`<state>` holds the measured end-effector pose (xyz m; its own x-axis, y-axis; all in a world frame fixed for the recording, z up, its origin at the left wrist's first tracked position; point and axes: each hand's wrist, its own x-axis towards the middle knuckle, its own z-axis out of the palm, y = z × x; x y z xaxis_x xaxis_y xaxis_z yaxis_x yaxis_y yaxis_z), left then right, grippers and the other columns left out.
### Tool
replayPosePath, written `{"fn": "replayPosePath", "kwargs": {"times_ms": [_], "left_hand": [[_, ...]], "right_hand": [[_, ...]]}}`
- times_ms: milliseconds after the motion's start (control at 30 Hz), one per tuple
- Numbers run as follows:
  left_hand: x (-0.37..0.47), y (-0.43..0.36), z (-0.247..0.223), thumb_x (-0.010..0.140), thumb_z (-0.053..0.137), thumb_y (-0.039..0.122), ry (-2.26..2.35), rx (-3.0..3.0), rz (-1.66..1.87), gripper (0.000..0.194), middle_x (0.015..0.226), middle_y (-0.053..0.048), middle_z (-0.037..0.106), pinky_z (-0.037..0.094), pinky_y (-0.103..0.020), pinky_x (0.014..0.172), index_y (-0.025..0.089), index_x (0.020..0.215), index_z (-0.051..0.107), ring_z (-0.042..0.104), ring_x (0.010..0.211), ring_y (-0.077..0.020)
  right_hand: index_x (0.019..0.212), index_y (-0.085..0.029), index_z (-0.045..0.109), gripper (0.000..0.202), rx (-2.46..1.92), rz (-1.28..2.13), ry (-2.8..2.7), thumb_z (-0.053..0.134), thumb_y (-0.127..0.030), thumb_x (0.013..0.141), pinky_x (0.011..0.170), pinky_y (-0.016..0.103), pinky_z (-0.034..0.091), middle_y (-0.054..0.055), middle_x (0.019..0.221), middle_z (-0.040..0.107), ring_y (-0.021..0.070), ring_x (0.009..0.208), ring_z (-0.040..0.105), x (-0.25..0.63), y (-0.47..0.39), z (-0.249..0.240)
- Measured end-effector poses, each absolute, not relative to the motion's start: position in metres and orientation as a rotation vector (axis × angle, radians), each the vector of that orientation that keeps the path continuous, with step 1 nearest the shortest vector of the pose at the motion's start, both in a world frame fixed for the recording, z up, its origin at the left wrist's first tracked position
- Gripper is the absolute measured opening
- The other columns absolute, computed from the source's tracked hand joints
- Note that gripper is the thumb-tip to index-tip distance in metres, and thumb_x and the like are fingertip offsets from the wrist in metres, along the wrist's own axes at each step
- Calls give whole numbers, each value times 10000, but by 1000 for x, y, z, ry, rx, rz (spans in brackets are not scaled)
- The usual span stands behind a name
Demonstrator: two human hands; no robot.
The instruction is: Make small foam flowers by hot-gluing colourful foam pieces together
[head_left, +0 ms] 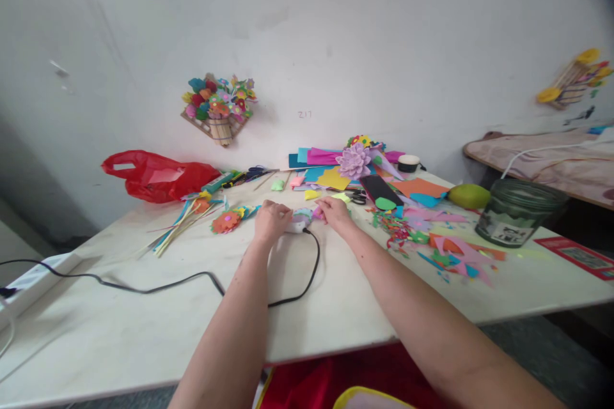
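Note:
My left hand [272,220] is at the middle of the table with its fingers bent together. It is beside a small white corded device [294,227]; whatever its fingers hold is hidden. My right hand [332,212] pinches a small pink-purple craft piece [317,212] just right of the device. A pale bluish-green piece [302,213] shows between the two hands. Left of my left hand lies an orange paper flower [226,222] with a pink centre. A black cord [314,268] loops from the device under my left forearm.
A red plastic bag [158,176], thin sticks [180,230] and a white power strip [41,281] are on the left. Coloured sheets [336,177], a phone [380,192], scissors [358,197], paper scraps [398,230] and a dark glass jar [515,214] occupy the right.

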<state>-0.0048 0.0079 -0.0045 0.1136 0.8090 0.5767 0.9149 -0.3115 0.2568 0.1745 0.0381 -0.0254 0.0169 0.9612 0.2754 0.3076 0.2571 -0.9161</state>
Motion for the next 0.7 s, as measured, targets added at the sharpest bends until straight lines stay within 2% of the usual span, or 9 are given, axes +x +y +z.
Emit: {"fn": "replayPosePath", "kwargs": {"times_ms": [133,233,333,433,600,700], "left_hand": [[-5,9,-5,738,521,331,-1743,-2207,-977,217,718,-60,639,426,-283,777,204,761,695,522,903,-191],[-5,9,-5,737,521,333,-1748,-2201,-984,221,716,-60,637,427,-280,783,202,767,696,524,895,-188],[-5,9,-6,737,521,328,-1747,-2204,-978,215,700,-54,637,424,-280,792,203,757,695,521,900,-188],[-5,8,-5,737,520,335,-1766,-2198,-985,218,724,-53,638,424,-279,797,208,771,694,524,903,-183],[-4,8,-5,738,520,335,-1774,-2197,-986,216,734,-56,637,422,-275,785,211,765,694,521,909,-186],[-4,8,-5,736,525,315,-1760,-2195,-991,201,731,-55,641,420,-269,768,206,746,693,520,896,-184]], "right_hand": [[803,-142,626,350,-1248,715,-1530,376,-387,805,381,193,373,-5,530,554,69,367,407,178,35,-23],[663,-140,610,385,-1274,641,-1570,452,-481,748,436,204,396,-1,491,537,89,423,461,178,31,-20],[638,-146,602,270,-1294,634,-1580,566,-411,675,476,203,414,3,530,571,103,490,509,175,29,-20],[730,-155,618,154,-1298,694,-1555,539,-282,695,476,189,419,5,599,605,91,496,518,174,33,-23],[865,-168,610,221,-1291,757,-1439,430,-242,760,383,179,385,-1,628,594,69,407,447,177,42,-27],[837,-159,607,207,-1263,779,-1393,443,-259,762,368,178,367,-10,595,570,61,378,417,178,45,-20]]}}
